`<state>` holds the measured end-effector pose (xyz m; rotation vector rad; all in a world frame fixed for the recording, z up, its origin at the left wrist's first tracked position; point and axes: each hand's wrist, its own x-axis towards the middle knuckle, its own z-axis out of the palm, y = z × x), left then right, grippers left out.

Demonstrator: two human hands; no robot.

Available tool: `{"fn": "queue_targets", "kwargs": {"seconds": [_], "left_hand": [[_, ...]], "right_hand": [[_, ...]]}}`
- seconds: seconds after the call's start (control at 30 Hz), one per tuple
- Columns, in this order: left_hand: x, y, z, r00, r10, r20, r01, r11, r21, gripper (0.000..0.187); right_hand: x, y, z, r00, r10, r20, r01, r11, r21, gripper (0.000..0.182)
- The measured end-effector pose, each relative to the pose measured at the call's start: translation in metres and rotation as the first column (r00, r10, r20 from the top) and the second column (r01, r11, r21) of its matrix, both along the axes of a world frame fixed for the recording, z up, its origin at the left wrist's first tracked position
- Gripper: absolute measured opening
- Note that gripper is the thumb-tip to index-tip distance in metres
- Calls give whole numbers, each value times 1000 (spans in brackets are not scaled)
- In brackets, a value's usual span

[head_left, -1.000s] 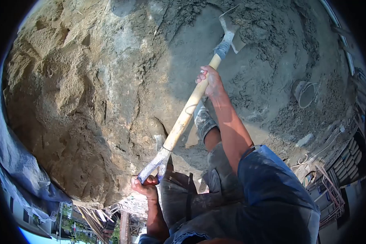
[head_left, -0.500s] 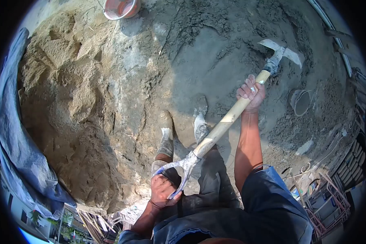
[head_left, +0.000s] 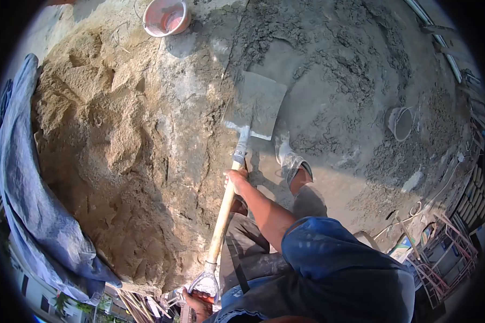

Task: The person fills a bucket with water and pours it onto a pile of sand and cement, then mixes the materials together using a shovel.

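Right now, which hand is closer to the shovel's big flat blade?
The right hand. It's wrapped around the wooden shaft near the flat blade, while the left hand is at the grip on the shovel's opposite end.

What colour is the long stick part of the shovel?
The long shaft is pale yellow, like light wood. The head view shows it best.

The ground [head_left: 342,207] bears a brown sand heap [head_left: 105,145] beside spread grey mortar [head_left: 334,91]. A pink bucket [head_left: 170,21] sits beyond; a grey bucket [head_left: 400,124] rests amid the mortar.
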<state>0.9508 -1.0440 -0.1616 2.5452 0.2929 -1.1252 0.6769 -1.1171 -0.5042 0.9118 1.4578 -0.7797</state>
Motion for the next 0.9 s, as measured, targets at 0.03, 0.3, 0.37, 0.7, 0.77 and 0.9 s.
{"fn": "queue_targets", "kwargs": {"seconds": [0.03, 0.3, 0.37, 0.7, 0.77, 0.9], "left_hand": [[22, 15, 20, 995, 79, 64, -81, 996, 35, 49], [-64, -14, -73, 987, 111, -115, -121, 989, -86, 45], [-136, -32, -116, 965, 93, -246, -133, 980, -150, 43], [-183, -13, -132, 983, -127, -129, 77, 938, -338, 33], [-176, -18, -130, 937, -333, -110, 234, 827, -511, 30], [-114, 18, -72, 999, 38, 4, -36, 975, -218, 37]], "right_hand": [[45, 15, -7, 996, -4, 93, -1, 999, 54, 15], [-43, -38, -110, 986, 168, 13, -168, 982, 80, 7], [-149, -100, -99, 946, 254, -200, -235, 965, 112, 9], [-248, -50, -50, 957, -289, -34, 247, 870, -427, 17], [-251, -48, -50, 963, -270, -14, 243, 885, -397, 16], [-158, -25, -35, 993, -102, 54, 110, 980, -168, 13]]}}
